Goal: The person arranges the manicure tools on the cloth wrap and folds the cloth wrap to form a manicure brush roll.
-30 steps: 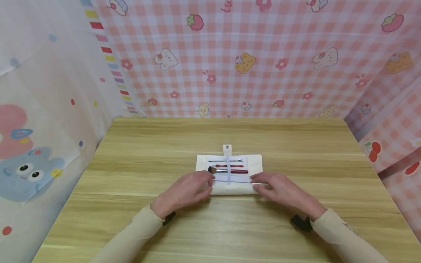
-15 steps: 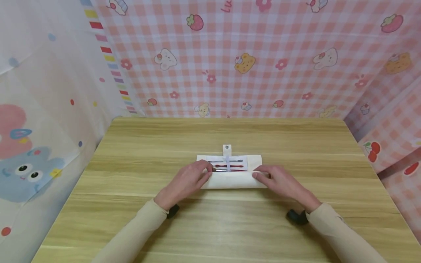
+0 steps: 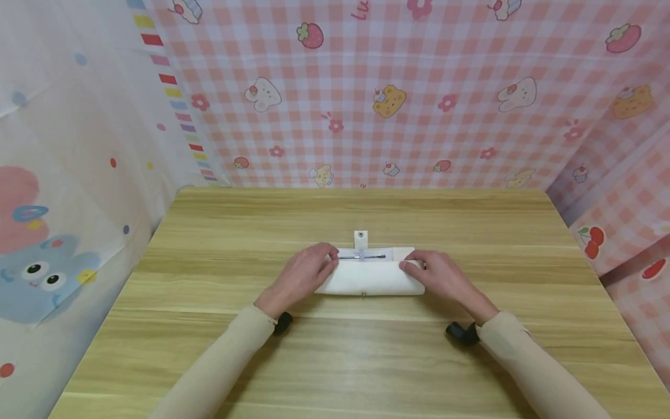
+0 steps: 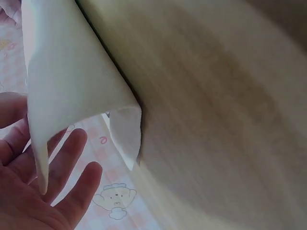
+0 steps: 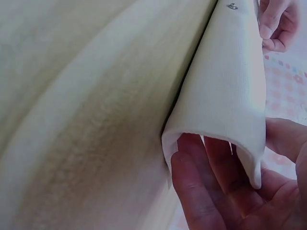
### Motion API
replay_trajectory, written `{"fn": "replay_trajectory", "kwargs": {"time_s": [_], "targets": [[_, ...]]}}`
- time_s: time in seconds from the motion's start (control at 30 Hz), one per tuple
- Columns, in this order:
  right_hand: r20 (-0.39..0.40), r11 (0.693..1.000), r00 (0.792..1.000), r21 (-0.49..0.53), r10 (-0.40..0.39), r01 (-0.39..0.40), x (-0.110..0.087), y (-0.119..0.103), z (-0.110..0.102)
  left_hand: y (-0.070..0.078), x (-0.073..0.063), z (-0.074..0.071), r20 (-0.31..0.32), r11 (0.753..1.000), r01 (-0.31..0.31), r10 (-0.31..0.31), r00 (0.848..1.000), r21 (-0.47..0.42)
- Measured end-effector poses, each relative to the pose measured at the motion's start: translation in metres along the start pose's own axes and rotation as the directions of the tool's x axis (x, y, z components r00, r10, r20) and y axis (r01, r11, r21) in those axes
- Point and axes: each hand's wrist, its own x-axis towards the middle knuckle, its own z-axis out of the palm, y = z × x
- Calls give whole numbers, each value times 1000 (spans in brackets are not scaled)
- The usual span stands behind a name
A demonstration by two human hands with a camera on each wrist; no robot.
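A white cloth brush roll [image 3: 370, 278] lies on the table, its near part folded over toward the back. One thin silver tool [image 3: 374, 256] still shows in the uncovered strip; the red-handled brush and the thin red tool are hidden under the fold. My left hand [image 3: 303, 273] pinches the fold's left end. At the right end, my right hand [image 3: 445, 278] pinches the same edge. Both wrist views show thumb on the outside and fingers inside the curved cloth [image 5: 225, 96]. A metal snap [image 5: 232, 6] sits on its outer face.
A strap with a snap [image 3: 360, 239] sticks out from the roll's far edge. The wooden table [image 3: 262, 215] reaches back to a pink checked curtain [image 3: 366, 128]. A pale printed curtain [image 3: 78, 174] hangs at the left.
Both hands have moved away from me, folding the near edge of the roll over the brush and then the red tool. A snap now shows at the roll's near side.
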Motion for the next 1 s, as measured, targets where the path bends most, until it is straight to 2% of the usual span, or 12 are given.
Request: {"fn": "replay_trajectory", "kwargs": {"time_s": [0.23,0.33,0.4,0.47,0.57,0.63,0.73,0.8,0.87,0.93,1.0], "targets": [[11,1000,1000,-17,16,-16,11,2,0,-5,10,3,34,1000,16,-17,999,18],[33,999,999,-32,26,-25,15,3,-1,-4,10,3,43,998,-33,30,999,51],[52,998,998,-41,40,-38,18,3,-2,-1,8,2,55,990,-110,106,993,85],[72,997,996,-47,57,-53,20,3,-2,2,4,3,81,969,-209,200,976,129],[93,996,992,-52,83,-78,23,3,-2,7,-3,4,150,921,-343,319,936,186],[102,994,990,-57,97,-92,24,2,-2,10,-7,6,195,896,-391,353,915,211],[85,993,992,-82,96,-89,23,-1,0,11,-11,8,240,890,-401,349,906,217],[38,993,998,-108,59,-54,19,-5,2,11,-12,10,255,900,-384,330,909,205],[-14,990,1000,-143,-22,20,14,-9,5,10,-12,11,265,913,-361,307,914,189],[-34,974,991,-189,-131,122,9,-12,8,9,-11,10,272,927,-335,283,920,168],[-1,943,971,-238,-239,232,3,-15,10,8,-10,10,280,941,-307,259,924,142]]}}
